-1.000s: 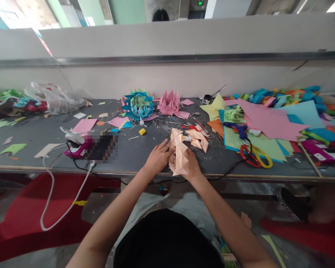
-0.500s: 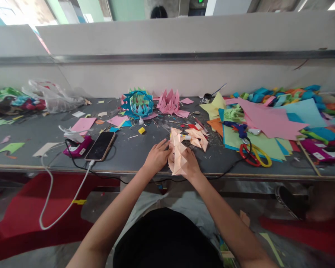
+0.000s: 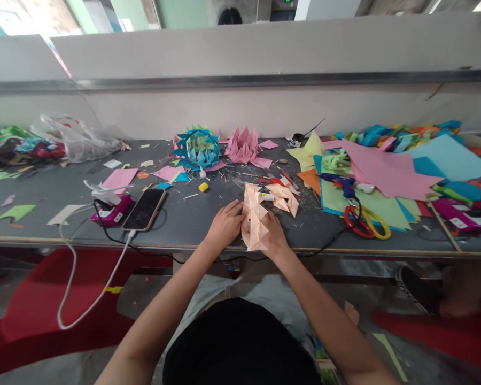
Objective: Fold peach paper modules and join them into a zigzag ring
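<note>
A peach folded-paper piece [image 3: 255, 219] with pointed facets stands near the table's front edge, between my two hands. My left hand [image 3: 226, 223] has its fingertips against the piece's left side. Closed round its right side is my right hand [image 3: 276, 235], its fingers partly hidden behind the paper. Just behind the piece lie a glue stick [image 3: 266, 197] with a white and yellow body and more peach folded paper [image 3: 285, 198]. A yellow cap [image 3: 203, 187] rests farther left. At the back stand a blue and green folded-paper ring [image 3: 198, 149] and a pink one [image 3: 242, 145].
A phone [image 3: 145, 210] on a white cable and a magenta power strip [image 3: 114, 210] lie to the left. To the right are a blue glue gun [image 3: 339, 184], scissors [image 3: 366, 222] and coloured paper sheets [image 3: 388, 171]. A red chair [image 3: 56, 299] stands left, below the table.
</note>
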A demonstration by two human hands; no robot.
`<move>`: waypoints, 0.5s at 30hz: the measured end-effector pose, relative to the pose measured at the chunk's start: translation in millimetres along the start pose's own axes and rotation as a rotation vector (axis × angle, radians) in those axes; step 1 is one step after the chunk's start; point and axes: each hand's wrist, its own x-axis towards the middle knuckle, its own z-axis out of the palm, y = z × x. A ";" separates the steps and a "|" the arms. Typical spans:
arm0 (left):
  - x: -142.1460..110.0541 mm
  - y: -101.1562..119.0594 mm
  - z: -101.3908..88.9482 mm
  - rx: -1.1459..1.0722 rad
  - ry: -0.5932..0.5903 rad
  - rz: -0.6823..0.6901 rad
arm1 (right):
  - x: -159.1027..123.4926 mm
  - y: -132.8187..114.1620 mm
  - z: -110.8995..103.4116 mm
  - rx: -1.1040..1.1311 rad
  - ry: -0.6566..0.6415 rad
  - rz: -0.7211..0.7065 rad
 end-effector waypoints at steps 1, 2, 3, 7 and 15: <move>0.1 -0.1 0.0 -0.003 -0.002 0.000 | -0.2 -0.3 -0.7 0.000 0.001 0.003; 0.2 -0.2 -0.1 -0.007 -0.004 0.000 | -0.4 -0.6 -1.3 -0.002 0.007 0.005; 0.2 -0.2 -0.2 -0.013 -0.006 0.000 | -0.6 -1.0 -1.7 -0.004 0.016 0.005; 0.2 0.4 -0.8 -0.040 -0.020 -0.009 | -0.9 -1.8 -3.0 -0.016 0.017 -0.007; 1.3 -5.9 0.2 -0.240 0.045 -0.105 | -0.2 -2.0 -12.3 0.004 -0.044 0.012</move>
